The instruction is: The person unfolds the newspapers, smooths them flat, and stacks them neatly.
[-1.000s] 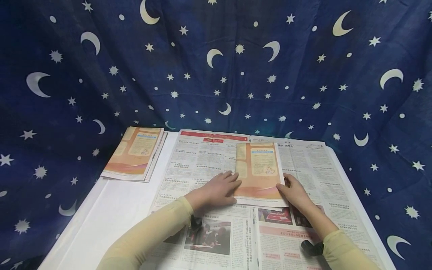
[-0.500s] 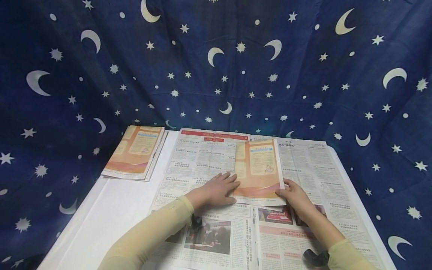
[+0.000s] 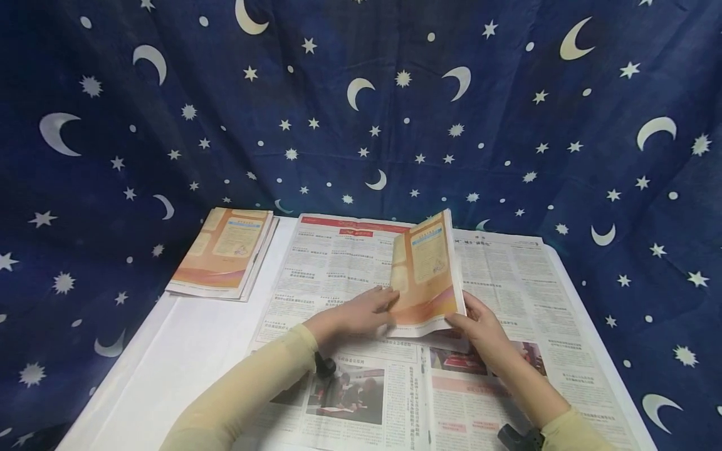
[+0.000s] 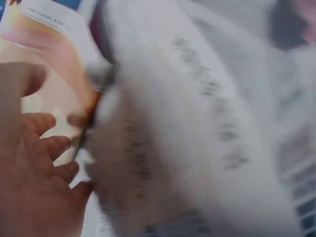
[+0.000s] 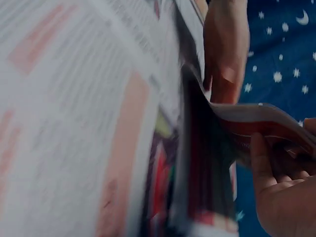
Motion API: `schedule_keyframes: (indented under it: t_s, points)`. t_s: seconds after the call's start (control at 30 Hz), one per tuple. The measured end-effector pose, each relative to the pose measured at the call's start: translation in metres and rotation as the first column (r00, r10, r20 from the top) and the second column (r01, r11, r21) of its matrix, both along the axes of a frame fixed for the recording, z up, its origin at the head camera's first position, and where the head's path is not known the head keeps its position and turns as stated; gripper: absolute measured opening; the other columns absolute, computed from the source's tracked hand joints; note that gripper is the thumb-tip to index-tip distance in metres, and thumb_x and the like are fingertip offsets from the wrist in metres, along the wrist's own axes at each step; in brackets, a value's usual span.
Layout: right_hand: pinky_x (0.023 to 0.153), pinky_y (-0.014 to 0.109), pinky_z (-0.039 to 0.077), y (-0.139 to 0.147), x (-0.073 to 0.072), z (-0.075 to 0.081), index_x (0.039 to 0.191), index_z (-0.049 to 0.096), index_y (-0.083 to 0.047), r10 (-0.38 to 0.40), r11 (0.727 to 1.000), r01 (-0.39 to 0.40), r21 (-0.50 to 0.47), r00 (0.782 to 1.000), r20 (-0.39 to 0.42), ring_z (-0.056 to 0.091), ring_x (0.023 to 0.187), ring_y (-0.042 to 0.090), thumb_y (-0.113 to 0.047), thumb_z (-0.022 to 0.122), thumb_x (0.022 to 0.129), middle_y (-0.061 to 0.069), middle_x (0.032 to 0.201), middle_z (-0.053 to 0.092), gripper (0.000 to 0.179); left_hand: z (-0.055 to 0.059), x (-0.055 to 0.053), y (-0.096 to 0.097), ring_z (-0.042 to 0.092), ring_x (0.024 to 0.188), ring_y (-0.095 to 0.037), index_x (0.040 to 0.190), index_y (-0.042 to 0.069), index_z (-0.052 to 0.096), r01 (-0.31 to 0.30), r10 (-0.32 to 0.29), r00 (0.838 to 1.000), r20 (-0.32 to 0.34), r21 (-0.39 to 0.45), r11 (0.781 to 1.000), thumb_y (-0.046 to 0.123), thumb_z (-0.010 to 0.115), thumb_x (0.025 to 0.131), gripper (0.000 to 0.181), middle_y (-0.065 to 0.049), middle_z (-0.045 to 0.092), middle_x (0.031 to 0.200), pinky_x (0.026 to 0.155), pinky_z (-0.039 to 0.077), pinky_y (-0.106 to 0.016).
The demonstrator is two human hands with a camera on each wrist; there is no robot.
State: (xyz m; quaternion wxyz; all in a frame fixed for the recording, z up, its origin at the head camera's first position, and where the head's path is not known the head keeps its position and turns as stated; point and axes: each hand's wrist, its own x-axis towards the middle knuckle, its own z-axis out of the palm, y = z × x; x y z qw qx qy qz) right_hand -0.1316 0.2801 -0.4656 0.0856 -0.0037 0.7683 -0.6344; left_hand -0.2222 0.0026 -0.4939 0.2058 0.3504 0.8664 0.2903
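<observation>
An orange-printed folded newspaper (image 3: 420, 275) tilts up on its right side above a larger spread newspaper (image 3: 321, 282). My right hand (image 3: 479, 322) grips its lower right corner, thumb on the orange face and fingers behind. The right wrist view shows that hand (image 5: 286, 202) at the raised, curving sheets. My left hand (image 3: 366, 312) rests at the lower left edge, its fingertips against the paper. In the left wrist view the left hand (image 4: 49, 168) has slightly bent, spread fingers beside the orange page; the printed sheets to its right are blurred.
A stack of similar orange folded newspapers (image 3: 222, 250) lies at the left back of the white table (image 3: 169, 357). Behind the table hangs a dark blue curtain (image 3: 316, 81) with moons and stars. Black wrist straps (image 3: 324, 364) sit at the sleeve cuffs.
My right hand has lifted the folded newspaper's right side and moved slightly left with it, so it now stands tilted instead of flat. The left hand stays near the left edge.
</observation>
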Motion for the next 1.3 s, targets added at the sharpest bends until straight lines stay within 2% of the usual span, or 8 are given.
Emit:
schedule_keyframes:
  t_s: [0.07, 0.17, 0.37, 0.53, 0.7, 0.97, 1.1, 1.3]
  points:
    - [0.097, 0.02, 0.047, -0.01, -0.003, 0.005, 0.16, 0.035, -0.012, 0.026, 0.999, -0.025, 0.026, 0.999, -0.045, 0.061, 0.122, 0.018, -0.024, 0.066, 0.1, 0.016, 0.146, 0.055, 0.069, 0.01, -0.004, -0.002, 0.019, 0.155, -0.026, 0.164, 0.013, 0.025, -0.06, 0.047, 0.992, 0.12, 0.105, 0.993, 0.043, 0.042, 0.106, 0.068, -0.008, 0.023, 0.169, 0.124, 0.018, -0.042]
    - [0.098, 0.027, 0.051, -0.026, -0.008, 0.012, 0.158, 0.037, -0.01, 0.071, 0.997, -0.07, 0.016, 0.992, -0.104, 0.062, 0.121, 0.023, -0.021, 0.066, 0.1, 0.019, 0.144, 0.056, 0.066, 0.031, -0.009, -0.005, 0.02, 0.154, -0.022, 0.166, 0.019, 0.019, -0.158, 0.079, 0.951, 0.3, 0.249, 0.956, 0.053, 0.036, 0.107, 0.07, -0.003, 0.019, 0.17, 0.123, 0.023, -0.041]
    - [0.101, 0.055, 0.051, -0.065, -0.025, 0.018, 0.154, 0.043, -0.007, 0.166, 0.986, -0.169, -0.006, 0.975, -0.15, 0.065, 0.117, 0.034, -0.023, 0.06, 0.104, 0.021, 0.135, 0.06, 0.055, 0.066, -0.02, -0.018, 0.035, 0.149, -0.03, 0.166, 0.016, 0.014, -0.403, 0.063, 0.797, 0.601, 0.451, 0.796, 0.055, 0.036, 0.108, 0.073, -0.009, 0.021, 0.169, 0.116, 0.038, -0.043]
    - [0.105, 0.056, 0.047, -0.094, -0.034, 0.018, 0.156, 0.042, -0.013, 0.231, 0.972, -0.234, -0.025, 0.97, -0.079, 0.06, 0.126, 0.036, -0.034, 0.056, 0.106, 0.017, 0.14, 0.059, 0.055, 0.078, -0.027, -0.034, 0.045, 0.142, -0.033, 0.163, 0.014, 0.023, -0.564, 0.121, 0.703, 0.701, 0.446, 0.695, 0.055, 0.04, 0.107, 0.071, -0.012, 0.034, 0.164, 0.109, 0.046, -0.046]
    - [0.109, 0.06, 0.042, -0.116, -0.039, 0.018, 0.157, 0.041, -0.017, 0.261, 0.965, -0.261, 0.026, 0.965, 0.001, 0.047, 0.139, 0.04, -0.043, 0.053, 0.106, 0.014, 0.152, 0.05, 0.059, 0.079, -0.031, -0.051, 0.049, 0.139, -0.034, 0.162, 0.016, 0.029, -0.621, 0.164, 0.66, 0.733, 0.408, 0.67, 0.054, 0.043, 0.107, 0.069, -0.013, 0.039, 0.161, 0.104, 0.051, -0.046]
    - [0.115, 0.053, 0.037, -0.135, -0.047, 0.01, 0.159, 0.039, -0.029, 0.354, 0.926, -0.348, 0.146, 0.935, -0.017, 0.039, 0.146, 0.031, -0.043, 0.062, 0.102, 0.004, 0.164, 0.035, 0.063, 0.073, -0.036, -0.074, 0.049, 0.138, -0.036, 0.16, 0.015, 0.032, -0.671, 0.204, 0.605, 0.77, 0.355, 0.651, 0.05, 0.041, 0.108, 0.063, -0.016, 0.043, 0.157, 0.108, 0.046, -0.052]
    - [0.114, 0.052, 0.038, -0.132, -0.048, 0.003, 0.16, 0.039, -0.026, 0.395, 0.908, -0.382, 0.174, 0.918, -0.042, 0.041, 0.145, 0.032, -0.038, 0.065, 0.101, 0.006, 0.163, 0.037, 0.066, 0.066, -0.039, -0.084, 0.046, 0.14, -0.037, 0.157, 0.009, 0.036, -0.687, 0.258, 0.606, 0.753, 0.33, 0.648, 0.046, 0.041, 0.108, 0.062, -0.018, 0.043, 0.156, 0.111, 0.043, -0.051]
    - [0.112, 0.06, 0.039, -0.105, -0.049, -0.007, 0.159, 0.04, -0.02, 0.302, 0.936, -0.292, 0.194, 0.953, -0.022, 0.044, 0.142, 0.039, -0.033, 0.066, 0.1, 0.014, 0.154, 0.048, 0.065, 0.054, -0.044, -0.1, 0.059, 0.126, -0.034, 0.161, 0.009, 0.029, -0.69, 0.336, 0.625, 0.705, 0.297, 0.66, 0.029, 0.048, 0.108, 0.059, -0.019, 0.051, 0.145, 0.097, 0.056, -0.045]
